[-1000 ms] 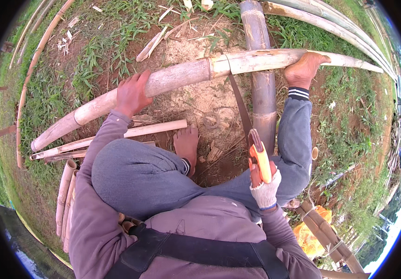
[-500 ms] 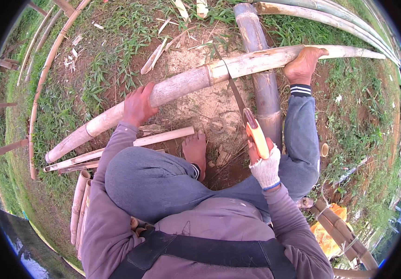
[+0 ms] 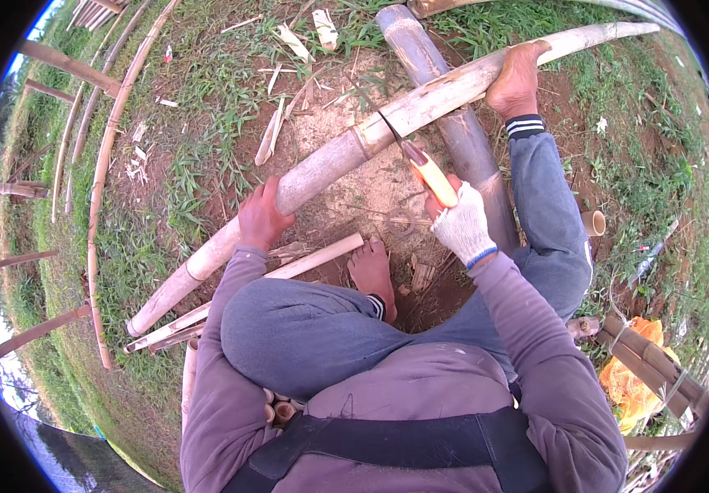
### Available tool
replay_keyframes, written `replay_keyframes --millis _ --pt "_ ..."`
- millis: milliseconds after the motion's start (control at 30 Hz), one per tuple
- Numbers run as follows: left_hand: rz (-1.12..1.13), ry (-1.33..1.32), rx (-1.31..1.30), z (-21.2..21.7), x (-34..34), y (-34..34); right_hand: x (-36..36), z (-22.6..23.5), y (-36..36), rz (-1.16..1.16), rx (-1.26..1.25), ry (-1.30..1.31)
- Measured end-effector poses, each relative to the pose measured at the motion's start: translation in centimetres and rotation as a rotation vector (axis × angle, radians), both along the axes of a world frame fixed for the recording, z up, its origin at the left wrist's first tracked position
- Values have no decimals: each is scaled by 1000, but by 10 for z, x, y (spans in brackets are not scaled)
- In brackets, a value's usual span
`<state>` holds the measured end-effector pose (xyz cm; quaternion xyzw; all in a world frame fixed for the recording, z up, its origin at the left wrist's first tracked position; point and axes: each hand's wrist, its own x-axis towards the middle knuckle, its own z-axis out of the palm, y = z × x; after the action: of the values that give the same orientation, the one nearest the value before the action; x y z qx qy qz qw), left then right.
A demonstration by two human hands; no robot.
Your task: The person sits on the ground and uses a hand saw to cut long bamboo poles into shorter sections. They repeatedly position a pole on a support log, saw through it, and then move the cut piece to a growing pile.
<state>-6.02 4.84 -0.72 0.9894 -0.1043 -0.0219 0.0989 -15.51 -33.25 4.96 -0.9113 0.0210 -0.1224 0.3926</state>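
A long pale bamboo pole [image 3: 322, 170] lies slantwise before me, crossing over a thick dark bamboo log [image 3: 476, 156]. My bare left hand [image 3: 262, 218] is closed round its lower left stretch. In a partly gloved grip, my right hand [image 3: 461, 220] holds the orange handle of a handsaw [image 3: 434, 177]. The dark blade lies across the pole just right of a joint ring; I cannot tell how deep it sits. My bare right foot [image 3: 513, 86] presses on the pole beyond the log.
Split bamboo lengths [image 3: 322, 255] lie beside my left foot [image 3: 371, 267]. Sawdust [image 3: 346, 193] and wood chips cover the soil under the pole. A bamboo rail [image 3: 106, 181] stands at left. Lashed bamboo pieces [image 3: 646, 357] and orange netting [image 3: 624, 386] are at lower right.
The view has shifted, so the scene sits turned. The saw's handle has come closer to the pole, with less blade on the near side. My left hand keeps its hold.
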Motion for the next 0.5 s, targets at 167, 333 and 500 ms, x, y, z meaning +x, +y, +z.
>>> replay_keyframes --millis 167,333,500 --pt "10 -1 9 -9 -12 2 -135 49 -27 -44 216 191" --pt "0 5 -16 -13 -8 -5 -19 -13 -6 -9 23 -47" --pt "-21 45 -32 -7 -9 2 37 -30 11 -84 132 47"
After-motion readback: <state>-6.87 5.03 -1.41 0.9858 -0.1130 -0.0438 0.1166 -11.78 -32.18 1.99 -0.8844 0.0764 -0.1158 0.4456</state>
